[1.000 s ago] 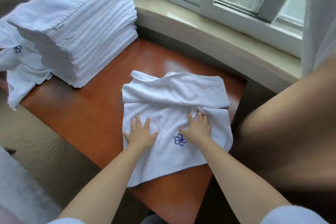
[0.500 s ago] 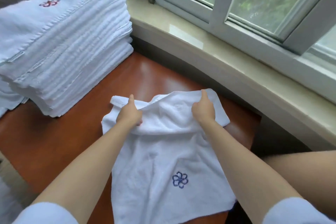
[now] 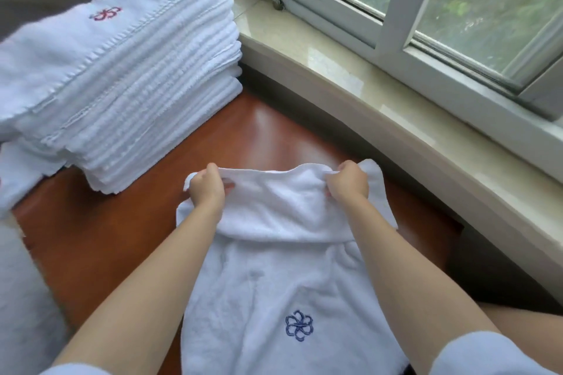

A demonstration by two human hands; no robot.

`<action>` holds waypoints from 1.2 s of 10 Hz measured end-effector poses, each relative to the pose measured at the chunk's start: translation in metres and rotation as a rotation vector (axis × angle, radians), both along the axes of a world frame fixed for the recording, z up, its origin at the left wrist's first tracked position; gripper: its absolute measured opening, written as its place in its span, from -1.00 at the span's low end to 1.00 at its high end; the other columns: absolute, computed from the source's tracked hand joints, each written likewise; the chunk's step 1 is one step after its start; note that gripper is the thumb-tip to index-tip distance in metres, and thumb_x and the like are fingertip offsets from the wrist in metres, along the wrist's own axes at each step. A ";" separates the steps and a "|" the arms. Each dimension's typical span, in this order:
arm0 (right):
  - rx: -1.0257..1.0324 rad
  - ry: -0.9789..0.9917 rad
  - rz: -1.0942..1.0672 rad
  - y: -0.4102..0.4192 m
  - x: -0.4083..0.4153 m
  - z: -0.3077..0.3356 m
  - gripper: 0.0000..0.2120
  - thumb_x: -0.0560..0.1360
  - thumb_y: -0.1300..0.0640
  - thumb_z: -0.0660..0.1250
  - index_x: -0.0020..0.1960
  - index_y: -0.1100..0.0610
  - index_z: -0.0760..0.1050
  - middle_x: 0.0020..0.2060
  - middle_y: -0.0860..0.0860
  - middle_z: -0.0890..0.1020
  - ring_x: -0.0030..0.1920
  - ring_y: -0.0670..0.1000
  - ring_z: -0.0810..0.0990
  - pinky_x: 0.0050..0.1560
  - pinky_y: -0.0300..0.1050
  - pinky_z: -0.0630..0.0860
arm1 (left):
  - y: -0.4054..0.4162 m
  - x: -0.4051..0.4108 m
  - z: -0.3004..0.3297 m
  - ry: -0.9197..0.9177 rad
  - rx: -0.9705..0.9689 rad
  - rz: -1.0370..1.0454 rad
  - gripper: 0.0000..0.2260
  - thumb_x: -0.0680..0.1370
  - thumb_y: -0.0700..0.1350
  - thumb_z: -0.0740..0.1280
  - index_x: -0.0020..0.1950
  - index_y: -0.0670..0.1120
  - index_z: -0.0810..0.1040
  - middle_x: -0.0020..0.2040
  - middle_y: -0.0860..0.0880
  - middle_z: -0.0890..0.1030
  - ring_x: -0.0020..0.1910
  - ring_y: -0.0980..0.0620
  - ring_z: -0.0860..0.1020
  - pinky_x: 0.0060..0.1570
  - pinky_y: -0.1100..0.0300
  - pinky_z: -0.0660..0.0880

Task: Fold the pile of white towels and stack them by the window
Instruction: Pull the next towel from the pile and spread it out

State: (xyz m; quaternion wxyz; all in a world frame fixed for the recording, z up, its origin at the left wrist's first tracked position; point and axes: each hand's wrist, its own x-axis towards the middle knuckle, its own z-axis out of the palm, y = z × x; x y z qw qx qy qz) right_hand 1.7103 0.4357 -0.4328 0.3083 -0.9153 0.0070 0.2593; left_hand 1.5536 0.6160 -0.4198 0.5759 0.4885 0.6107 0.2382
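A white towel [image 3: 274, 283] with a blue flower emblem lies spread on the reddish-brown table [image 3: 100, 240] in front of me. Its far edge is lifted and rolled back toward me. My left hand [image 3: 205, 189] pinches that far edge at the left corner, and my right hand [image 3: 347, 183] pinches it near the right corner. A tall stack of folded white towels [image 3: 128, 79], the top one marked with a red emblem, stands at the table's far left, close to the window.
A pale stone windowsill [image 3: 380, 106] curves along the table's far and right side under a white-framed window [image 3: 393, 9]. More loose white cloth [image 3: 18, 173] lies at the left edge beside the stack.
Both hands went from pressing flat on the towel's middle to its far edge, gripped it, and now hold it raised. The view moved closer to the table and window.
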 end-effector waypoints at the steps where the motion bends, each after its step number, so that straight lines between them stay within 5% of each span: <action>1: 0.527 0.299 -0.373 0.003 0.001 0.030 -0.84 0.46 0.24 0.38 0.04 0.14 0.52 0.05 0.11 0.63 0.04 0.10 0.62 0.11 0.01 0.60 | 0.002 -0.004 0.035 -0.186 0.170 0.104 -0.84 0.45 -0.04 0.32 -0.32 -0.01 0.55 -0.26 0.02 0.60 -0.17 0.01 0.57 -0.01 0.04 0.58; 2: 0.918 0.372 -0.546 -0.002 -0.014 0.078 -0.86 0.51 0.19 0.41 -0.07 0.11 0.44 -0.05 0.07 0.58 -0.02 0.02 0.62 0.12 -0.02 0.59 | -0.004 -0.013 0.062 -0.269 0.268 0.122 -0.90 0.49 -0.10 0.41 -0.23 0.00 0.57 -0.20 0.07 0.59 -0.16 0.10 0.55 -0.13 0.29 0.50; 3: 0.904 0.176 -0.751 -0.011 -0.036 0.094 -0.71 0.49 0.27 0.39 -0.25 0.09 0.30 -0.19 0.08 0.49 -0.28 0.02 0.51 -0.06 -0.11 0.55 | -0.013 -0.034 0.061 -0.381 0.205 0.178 -0.73 0.38 -0.33 0.45 -0.05 0.01 0.57 0.06 -0.04 0.60 -0.04 0.04 0.57 -0.03 0.25 0.55; 4: 0.820 -0.008 -0.892 -0.026 -0.068 0.083 -0.85 0.49 0.28 0.31 0.00 0.12 0.40 0.00 0.06 0.47 -0.15 0.05 0.46 -0.13 -0.16 0.42 | -0.046 -0.069 0.050 -0.415 0.123 0.275 -0.47 0.27 -0.33 0.41 0.15 0.10 0.49 0.23 -0.02 0.52 0.16 -0.07 0.57 0.16 -0.01 0.56; 5: 0.710 0.035 -0.991 -0.065 -0.111 0.061 -0.52 0.54 0.29 0.24 0.43 0.16 0.21 0.34 0.15 0.40 0.09 0.14 0.49 0.01 -0.11 0.41 | -0.093 -0.113 0.034 -0.352 -0.156 0.457 -0.29 0.33 -0.36 0.38 0.45 -0.05 0.27 0.24 -0.06 0.48 0.09 -0.10 0.57 0.08 -0.02 0.56; 6: 0.527 0.242 -0.886 -0.101 -0.144 0.047 -0.55 0.61 0.13 0.19 0.46 0.23 0.26 0.40 0.17 0.40 0.35 0.18 0.43 0.13 -0.02 0.42 | -0.113 -0.151 0.019 -0.390 -0.398 0.577 -0.59 0.35 -0.38 0.39 0.19 -0.24 0.48 0.20 -0.19 0.58 -0.04 -0.16 0.62 -0.15 0.01 0.60; 7: 0.643 0.097 -0.889 -0.114 -0.144 0.061 -0.58 0.61 0.09 0.24 0.40 0.25 0.37 0.32 0.14 0.50 0.28 0.17 0.50 0.17 -0.07 0.45 | -0.123 -0.172 0.029 -0.516 -0.337 0.492 -0.66 0.43 -0.43 0.36 0.18 -0.22 0.50 0.12 -0.19 0.59 0.07 -0.17 0.61 -0.21 0.10 0.58; 8: 0.777 -0.049 -1.025 -0.133 -0.143 0.063 -0.55 0.59 0.10 0.27 0.43 0.20 0.35 0.32 0.10 0.50 0.29 0.11 0.49 0.29 -0.18 0.38 | -0.144 -0.196 0.033 -0.499 -0.260 0.448 -0.25 0.42 -0.43 0.40 0.51 -0.05 0.18 0.20 -0.11 0.46 0.03 -0.07 0.57 -0.06 0.05 0.57; 9: 0.859 -0.052 -1.226 -0.171 -0.152 0.026 -0.50 0.66 0.09 0.00 0.49 0.38 0.14 0.24 -0.02 0.58 0.35 -0.12 0.37 0.35 -0.37 -0.37 | -0.168 -0.224 0.016 -0.365 -0.331 0.512 -0.22 0.41 -0.39 0.42 0.53 -0.06 0.16 0.23 -0.08 0.42 -0.01 -0.06 0.54 -0.15 0.09 0.55; 10: 0.232 -0.008 -0.965 -0.182 -0.165 0.015 -0.56 0.67 0.17 0.02 0.50 0.30 0.19 0.34 -0.04 0.49 0.38 -0.08 0.36 0.25 -0.40 0.20 | -0.183 -0.242 0.003 -0.281 -0.329 0.562 -0.55 0.40 -0.36 0.44 0.29 -0.25 0.48 0.05 -0.12 0.59 -0.14 -0.05 0.60 -0.26 0.15 0.54; 11: 0.693 0.049 -1.048 -0.199 -0.176 0.018 -0.58 0.65 0.11 0.16 0.47 0.22 0.30 0.39 0.15 0.44 0.36 0.15 0.44 0.31 -0.05 0.40 | -0.192 -0.248 -0.005 -0.149 -0.255 0.521 -0.86 0.46 -0.25 0.40 0.00 -0.22 0.58 -0.17 -0.07 0.59 -0.25 -0.01 0.57 -0.28 0.17 0.52; 12: 0.659 0.260 -1.043 -0.217 -0.185 0.002 -0.60 0.63 0.12 0.15 0.43 0.23 0.33 0.37 0.14 0.45 0.34 0.17 0.45 0.26 0.00 0.43 | -0.203 -0.251 -0.011 0.198 -0.289 0.447 -0.62 0.49 -0.11 0.40 0.25 -0.24 0.52 0.22 -0.18 0.54 0.15 -0.18 0.53 0.13 -0.02 0.52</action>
